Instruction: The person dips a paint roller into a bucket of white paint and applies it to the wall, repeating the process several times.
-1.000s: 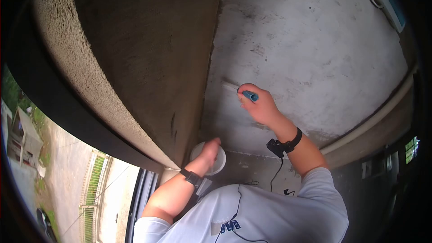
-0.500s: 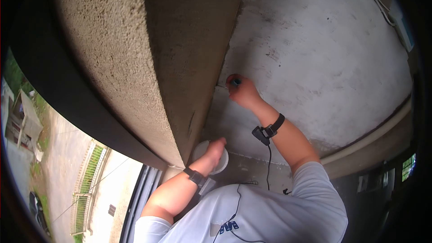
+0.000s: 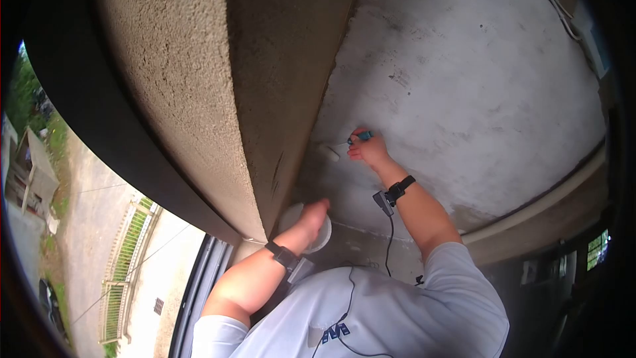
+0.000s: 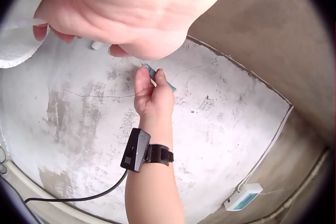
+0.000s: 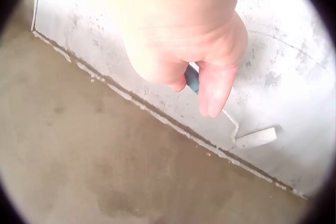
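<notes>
My right hand [image 3: 371, 151] grips the teal handle [image 5: 192, 79] of a mini paint roller. Its thin wire frame leads to a small white roller head [image 5: 256, 138], which lies against the white-painted wall [image 3: 464, 93] close to the corner with the brown wall [image 5: 105, 140]. In the head view the same roller head [image 3: 330, 153] shows left of my fingers. Lower down, my left hand [image 3: 314, 220] holds a white bucket [image 3: 324, 237] at its rim, fingers curled over it. Part of the bucket [image 4: 18, 48] appears at the left wrist view's edge; its contents are mostly hidden.
A rough plastered column [image 3: 172, 79] juts out close on the left. Beyond it lie a road and a green fence [image 3: 122, 265]. A pipe [image 3: 530, 205] runs along the right side of the white wall. A black cable [image 3: 389, 245] hangs from the right wrist.
My right hand moved left to the wall corner with the roller, then came slightly down and right. The column fills more of the head view. My left hand stays at the bucket.
</notes>
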The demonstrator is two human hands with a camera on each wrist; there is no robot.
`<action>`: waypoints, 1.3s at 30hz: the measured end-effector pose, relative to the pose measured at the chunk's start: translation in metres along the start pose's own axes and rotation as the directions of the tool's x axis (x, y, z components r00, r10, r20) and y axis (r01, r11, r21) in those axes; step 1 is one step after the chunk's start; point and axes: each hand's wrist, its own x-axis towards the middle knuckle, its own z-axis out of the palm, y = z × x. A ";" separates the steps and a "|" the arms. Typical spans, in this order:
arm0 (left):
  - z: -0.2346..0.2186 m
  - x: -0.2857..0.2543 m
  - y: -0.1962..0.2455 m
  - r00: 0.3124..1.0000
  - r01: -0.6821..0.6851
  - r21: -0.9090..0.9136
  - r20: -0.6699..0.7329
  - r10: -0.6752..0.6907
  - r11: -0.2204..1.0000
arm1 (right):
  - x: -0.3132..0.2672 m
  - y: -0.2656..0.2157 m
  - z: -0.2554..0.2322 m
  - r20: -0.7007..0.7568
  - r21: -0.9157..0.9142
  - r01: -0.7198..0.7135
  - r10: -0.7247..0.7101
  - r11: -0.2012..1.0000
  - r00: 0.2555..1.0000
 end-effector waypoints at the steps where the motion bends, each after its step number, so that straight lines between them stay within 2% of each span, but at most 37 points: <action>1: 0.000 -0.001 0.001 1.000 -0.005 -0.004 -0.002 0.005 1.000 | -0.010 -0.007 -0.009 -0.007 0.001 -0.003 0.003 1.000 1.000; 3: -0.001 -0.001 0.002 1.000 -0.008 -0.005 0.002 0.008 1.000 | -0.031 -0.024 -0.029 -0.114 -0.060 -0.032 0.025 0.998 0.993; 4: -0.001 -0.001 0.003 1.000 0.003 -0.004 0.007 -0.003 1.000 | -0.041 -0.031 -0.040 -0.121 -0.062 -0.037 0.029 0.997 0.992; 7: 0.001 -0.014 0.011 0.999 0.030 0.003 0.016 -0.030 1.000 | -0.071 -0.051 -0.071 -0.213 0.015 0.011 -0.008 1.000 0.977; 9: 0.002 -0.026 0.019 0.998 0.059 0.002 -0.003 -0.059 0.998 | -0.093 -0.065 -0.087 -0.289 0.080 0.092 -0.066 0.993 0.955; 12: 0.000 -0.011 0.011 0.996 0.085 0.023 0.014 -0.086 0.996 | -0.126 -0.078 -0.114 -0.401 0.073 0.138 -0.098 0.988 0.911; 14: -0.002 -0.005 0.007 0.992 0.114 0.034 0.043 -0.115 0.993 | -0.143 -0.084 -0.121 -0.423 0.043 0.161 -0.128 0.986 0.897; 16: 0.000 -0.007 0.009 0.993 0.120 0.003 0.001 -0.120 0.993 | -0.156 -0.084 -0.126 -0.442 0.012 0.181 -0.157 0.983 0.883; 18: 0.002 -0.014 0.013 0.993 0.118 0.009 0.001 -0.118 0.993 | -0.165 -0.084 -0.127 -0.435 -0.037 0.253 -0.243 0.967 0.867; 25: -0.001 -0.004 0.007 0.988 0.149 0.012 0.043 -0.149 0.989 | -0.187 -0.081 -0.098 -0.395 -0.172 0.269 -0.317 0.948 0.862; 27: -0.001 -0.006 0.008 0.988 0.148 0.014 0.042 -0.148 0.989 | -0.185 -0.069 -0.094 -0.313 -0.207 0.219 -0.277 0.953 0.908; 28: -0.001 -0.008 0.010 0.988 0.146 0.015 0.041 -0.147 0.989 | -0.184 -0.061 -0.092 -0.314 -0.208 0.219 -0.277 0.953 0.908; 30: 0.000 -0.013 0.012 0.989 0.142 0.007 0.036 -0.142 0.990 | -0.181 -0.043 -0.088 -0.278 -0.135 0.053 -0.089 0.989 0.956; 31: 0.000 -0.014 0.013 0.990 0.136 -0.002 0.030 -0.136 0.991 | -0.180 -0.030 -0.088 -0.279 -0.136 0.055 -0.092 0.989 0.956; 33: 0.000 -0.013 0.013 0.992 0.128 -0.004 0.025 -0.128 0.992 | -0.176 0.003 -0.089 -0.286 -0.056 -0.074 0.055 0.996 0.957; 34: -0.001 -0.013 0.013 0.992 0.121 -0.004 0.019 -0.121 0.993 | -0.176 0.020 -0.091 -0.287 -0.058 -0.071 0.052 0.996 0.957; 36: -0.001 -0.008 0.009 0.994 0.107 -0.010 0.018 -0.107 0.994 | -0.179 0.052 -0.098 -0.262 0.140 -0.160 0.193 0.977 0.946; 37: 0.000 -0.008 0.009 0.995 0.098 -0.014 0.015 -0.097 0.995 | -0.183 0.065 -0.102 -0.269 0.138 -0.156 0.189 0.978 0.944; 39: 0.001 -0.010 0.010 0.996 0.092 -0.011 0.021 -0.091 0.996 | -0.193 0.089 -0.108 -0.203 0.390 -0.152 0.246 0.908 0.948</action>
